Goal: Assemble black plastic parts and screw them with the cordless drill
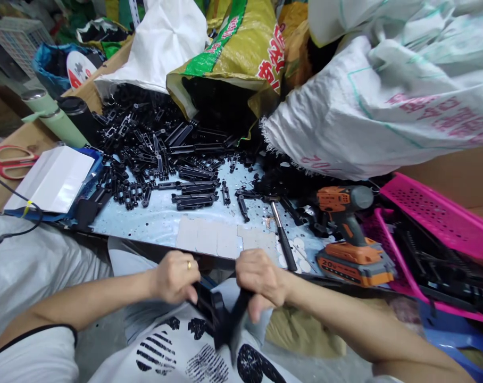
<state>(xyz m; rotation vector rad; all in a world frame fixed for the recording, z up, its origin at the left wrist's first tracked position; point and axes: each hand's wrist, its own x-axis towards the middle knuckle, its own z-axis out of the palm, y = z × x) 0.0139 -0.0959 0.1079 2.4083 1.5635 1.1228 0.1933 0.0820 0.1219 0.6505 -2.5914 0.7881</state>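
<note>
My left hand (174, 277), with a gold ring, is closed round one end of a black folding part (221, 319). The other arm of this V-shaped part is gripped in my right hand (261, 282). The part hangs between both hands in front of my shirt, below the table's front edge, and its lower end is blurred. On the blue table top (125, 226) beyond, several similar black parts (196, 188) lie in a stack, with a heap of black pieces (146, 133) behind them.
An orange cordless drill (347, 234) stands right of a black-handled hammer (283, 239). A pink basket (405, 266) holds black parts at the right. Sacks (233, 58) line the back. At the left are red scissors (14, 162), a white box (56, 178) and green bottles (61, 125).
</note>
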